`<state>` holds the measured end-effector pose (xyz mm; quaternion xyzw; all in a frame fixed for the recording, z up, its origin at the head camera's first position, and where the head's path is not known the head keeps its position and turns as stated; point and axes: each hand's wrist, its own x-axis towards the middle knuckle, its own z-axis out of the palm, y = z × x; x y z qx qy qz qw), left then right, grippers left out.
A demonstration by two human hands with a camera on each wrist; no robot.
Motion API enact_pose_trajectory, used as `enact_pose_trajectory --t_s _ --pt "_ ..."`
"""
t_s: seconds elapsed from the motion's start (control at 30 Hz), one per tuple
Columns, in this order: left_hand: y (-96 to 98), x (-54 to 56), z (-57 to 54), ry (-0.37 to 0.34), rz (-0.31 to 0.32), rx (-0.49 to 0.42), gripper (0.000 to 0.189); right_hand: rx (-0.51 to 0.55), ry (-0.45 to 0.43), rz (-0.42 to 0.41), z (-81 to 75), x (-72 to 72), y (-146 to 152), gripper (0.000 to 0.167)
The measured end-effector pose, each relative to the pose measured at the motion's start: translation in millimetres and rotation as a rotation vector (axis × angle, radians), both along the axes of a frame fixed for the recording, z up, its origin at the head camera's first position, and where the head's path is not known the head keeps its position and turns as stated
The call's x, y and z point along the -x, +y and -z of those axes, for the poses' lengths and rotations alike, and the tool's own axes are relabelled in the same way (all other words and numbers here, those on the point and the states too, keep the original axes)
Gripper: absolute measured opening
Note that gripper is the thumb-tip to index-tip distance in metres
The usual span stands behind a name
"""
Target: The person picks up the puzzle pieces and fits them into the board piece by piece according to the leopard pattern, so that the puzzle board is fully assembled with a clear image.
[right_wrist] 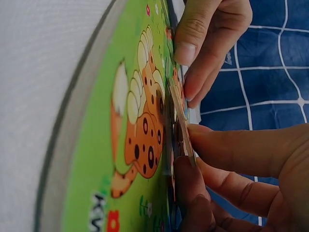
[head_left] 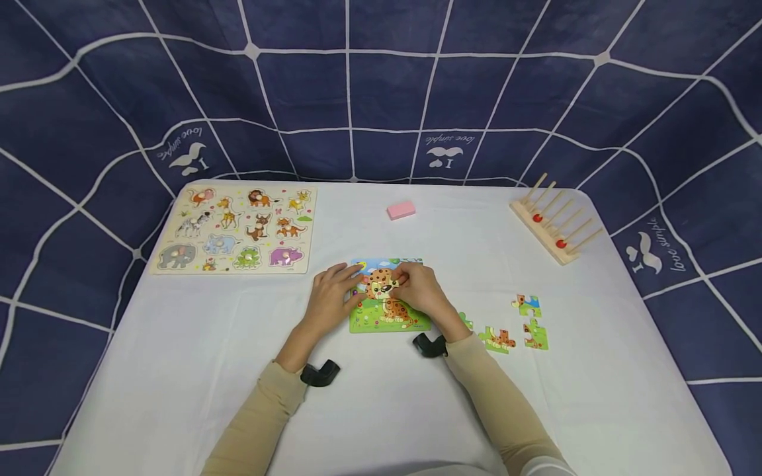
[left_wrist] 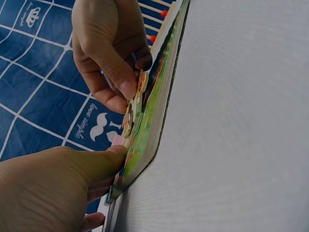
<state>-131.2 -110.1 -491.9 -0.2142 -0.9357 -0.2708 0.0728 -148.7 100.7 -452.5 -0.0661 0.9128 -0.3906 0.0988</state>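
A leopard jigsaw puzzle board (head_left: 366, 322) with a green and blue picture lies at the middle of the white table. My right hand (head_left: 419, 289) pinches a jigsaw piece (left_wrist: 141, 87) with part of the leopard's face between thumb and fingers. This piece is tilted, raised off the board along one side in the right wrist view. On the board's left side rests my left hand (head_left: 329, 297), its fingers spread and its thumb (left_wrist: 116, 151) touching the puzzle's surface. The leopard's body and tail show flat on the board in the right wrist view.
Several loose jigsaw pieces (head_left: 536, 334) lie right of the board, one partly hidden by my right forearm. An animal peg puzzle (head_left: 315, 228) is at the back left, a pink block (head_left: 401, 210) behind the board. A wooden peg rack (head_left: 538, 228) with red beads stands back right.
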Motion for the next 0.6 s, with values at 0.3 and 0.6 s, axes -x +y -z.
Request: enact_pose_trajectory --t_s 0.3,0.6 --pt "0.2 1.2 2.1 -0.003 0.001 0.002 0.043 -0.041 0.027 -0.009 0.5 -0.2 -1.3 0.02" --pt "0.2 0.5 0.7 0.002 0.0 -0.006 0.042 -0.082 0.046 0.001 -2.0 -2.1 -5.0 0.02"
